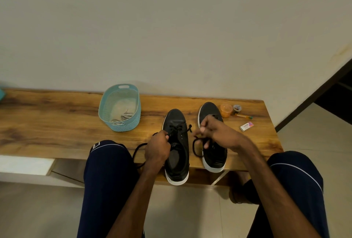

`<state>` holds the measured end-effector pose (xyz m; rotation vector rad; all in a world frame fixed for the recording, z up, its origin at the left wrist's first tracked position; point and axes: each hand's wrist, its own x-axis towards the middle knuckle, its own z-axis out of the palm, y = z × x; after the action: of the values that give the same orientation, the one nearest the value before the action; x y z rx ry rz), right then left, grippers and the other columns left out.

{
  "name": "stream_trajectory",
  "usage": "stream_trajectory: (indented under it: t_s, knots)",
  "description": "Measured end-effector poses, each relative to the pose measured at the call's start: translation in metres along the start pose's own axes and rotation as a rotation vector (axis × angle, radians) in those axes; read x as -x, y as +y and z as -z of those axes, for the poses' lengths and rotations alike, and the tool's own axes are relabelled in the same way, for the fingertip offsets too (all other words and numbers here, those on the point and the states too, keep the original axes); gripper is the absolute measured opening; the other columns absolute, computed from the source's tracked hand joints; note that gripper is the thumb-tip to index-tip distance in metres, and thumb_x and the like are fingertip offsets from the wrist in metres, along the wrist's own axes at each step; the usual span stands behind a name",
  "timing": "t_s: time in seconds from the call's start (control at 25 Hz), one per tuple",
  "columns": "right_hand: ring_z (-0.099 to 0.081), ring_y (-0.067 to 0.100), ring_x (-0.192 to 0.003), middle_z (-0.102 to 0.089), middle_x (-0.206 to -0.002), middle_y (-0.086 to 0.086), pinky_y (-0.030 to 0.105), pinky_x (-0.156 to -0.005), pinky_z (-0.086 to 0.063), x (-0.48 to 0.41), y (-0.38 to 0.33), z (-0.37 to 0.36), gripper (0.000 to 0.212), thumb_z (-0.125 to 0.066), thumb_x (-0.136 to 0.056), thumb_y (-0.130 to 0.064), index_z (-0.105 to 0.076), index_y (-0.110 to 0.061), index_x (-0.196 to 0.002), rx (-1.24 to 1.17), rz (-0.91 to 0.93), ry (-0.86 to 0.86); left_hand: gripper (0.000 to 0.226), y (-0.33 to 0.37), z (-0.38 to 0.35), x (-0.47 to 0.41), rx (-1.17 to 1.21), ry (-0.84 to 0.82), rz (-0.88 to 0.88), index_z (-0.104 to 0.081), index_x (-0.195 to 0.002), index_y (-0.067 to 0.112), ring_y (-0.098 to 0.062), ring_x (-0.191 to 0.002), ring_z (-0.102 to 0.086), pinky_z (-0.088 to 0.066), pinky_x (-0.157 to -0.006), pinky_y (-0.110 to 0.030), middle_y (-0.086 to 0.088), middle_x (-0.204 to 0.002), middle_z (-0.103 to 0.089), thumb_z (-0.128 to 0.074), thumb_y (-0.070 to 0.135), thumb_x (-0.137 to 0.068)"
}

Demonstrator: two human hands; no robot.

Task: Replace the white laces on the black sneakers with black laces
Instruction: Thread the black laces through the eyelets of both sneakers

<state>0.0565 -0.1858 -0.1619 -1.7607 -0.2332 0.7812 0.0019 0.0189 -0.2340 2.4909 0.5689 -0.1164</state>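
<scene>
Lacing in hand on the left sneaker (177, 148), heel overhanging the wooden bench (57, 123) edge: worth keeping both ends of the black lace (176, 128) equally taut and flat through each eyelet pair (only the lowest rows threaded so far). Left hand (157, 147) closed around one end, slack trailing past the knee. Right hand (213, 131) pinching the other end, looped above the right sneaker (214, 154). White laces probably in the blue basket (120, 108).

Partly hidden behind right hand (215, 133): far shoe (211, 112). Teal object (1, 94) cut off at bench (57, 123) left end. Box (246, 126) lettering too small to read.
</scene>
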Motion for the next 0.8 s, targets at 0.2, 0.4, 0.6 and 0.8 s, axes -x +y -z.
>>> stream_trajectory:
  t_s: [0.2, 0.4, 0.6, 0.8]
  knots:
    - [-0.064, 0.012, -0.091, -0.066, -0.095, -0.006, 0.026, -0.079, -0.05, -0.007, 0.012, -0.022, 0.007, -0.058, -0.098, -0.016, -0.064, -0.018, -0.102, 0.762, -0.196, -0.34, 0.025, -0.002, 0.001, -0.004, 0.09, -0.009, 0.042, -0.062, -0.119, 0.017, -0.019, -0.09, -0.056, -0.038, -0.071, -0.031, -0.006, -0.112, -0.067, -0.043, 0.018, -0.102]
    - [-0.066, 0.006, -0.086, -0.073, -0.092, -0.004, 0.026, -0.084, -0.05, -0.022, 0.013, -0.02, 0.011, -0.064, -0.096, -0.021, -0.073, -0.018, -0.101, 0.631, 0.129, 0.214, 0.028, -0.003, 0.0, -0.008, 0.177, -0.013, 0.069, -0.063, -0.122, 0.015, -0.022, -0.102, -0.059, -0.04, -0.076, -0.03, -0.006, -0.116, -0.067, -0.045, 0.013, -0.101]
    - [-0.069, 0.007, -0.078, -0.073, -0.083, 0.001, 0.025, -0.079, -0.055, -0.051, 0.021, -0.046, 0.007, -0.072, -0.089, -0.012, -0.07, -0.011, -0.096, 0.462, 0.193, 0.279, 0.028, -0.005, -0.004, -0.011, 0.292, -0.005, 0.071, -0.068, -0.113, 0.01, -0.015, -0.089, -0.056, -0.041, -0.073, -0.028, -0.008, -0.109, -0.069, -0.044, 0.004, -0.098]
    - [-0.064, 0.013, -0.082, -0.071, -0.089, 0.0, 0.032, -0.076, -0.054, -0.08, 0.041, -0.069, 0.004, -0.07, -0.091, -0.019, -0.071, -0.015, -0.092, 0.628, 0.251, 0.267, 0.029, -0.01, -0.005, -0.015, 0.361, -0.002, 0.069, -0.07, -0.111, 0.008, -0.017, -0.09, -0.058, -0.044, -0.076, -0.028, -0.007, -0.105, -0.069, -0.047, 0.001, -0.096]
